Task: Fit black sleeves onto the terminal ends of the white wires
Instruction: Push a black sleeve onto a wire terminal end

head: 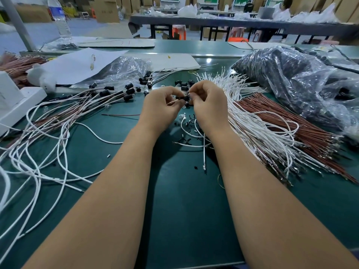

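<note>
Above the green table [174, 191], my left hand [161, 105] and my right hand [208, 103] meet at the fingertips. Between them sits a small black sleeve [186, 98], pinched by my right hand's fingers. My left hand pinches a thin wire end [172, 102] that points into the sleeve. A white wire [204, 150] hangs down from under my right hand to a metal terminal near the table. Loose black sleeves [184, 84] lie just beyond my hands. A fan of white wires [252, 121] spreads out on the right.
Finished wires with black sleeves [108, 94] lie in a tangle on the left. Brown wires [287, 125] lie on the right beside a clear bag of black parts [291, 78]. A white device [13, 101] stands at the left edge. Small scraps dot the table under my hands.
</note>
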